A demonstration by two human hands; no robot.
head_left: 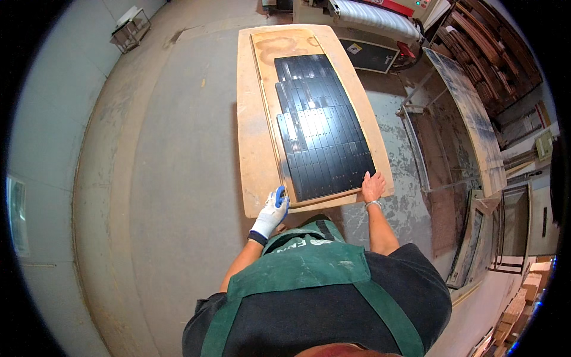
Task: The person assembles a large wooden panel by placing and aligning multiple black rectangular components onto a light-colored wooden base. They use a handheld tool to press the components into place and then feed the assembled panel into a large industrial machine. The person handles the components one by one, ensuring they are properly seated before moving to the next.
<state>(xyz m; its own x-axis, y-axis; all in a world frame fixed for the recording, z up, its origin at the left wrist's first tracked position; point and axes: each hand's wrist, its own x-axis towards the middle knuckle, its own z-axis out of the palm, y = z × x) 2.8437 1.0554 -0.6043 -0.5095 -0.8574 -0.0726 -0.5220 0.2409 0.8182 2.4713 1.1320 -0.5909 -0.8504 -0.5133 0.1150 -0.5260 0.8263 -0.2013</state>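
A wooden board with a raised rim (297, 44) lies on a larger pale wooden tabletop (254, 137). On the board several rows of narrow black strips (324, 128) with small holes lie side by side, glossy under the light. My left hand (271, 212), in a white and blue glove, is closed at the board's near left corner, its fingertips partly hidden. At the near right corner, my bare right hand (373, 187) has its fingers bent over the board's edge, the tips beside the last black strips.
A machine with a pale roller (376, 18) stands beyond the table. To the right are a long stained panel on a metal frame (470, 113) and stacked brown boards (476, 53). A small stand (131, 30) is by the left wall.
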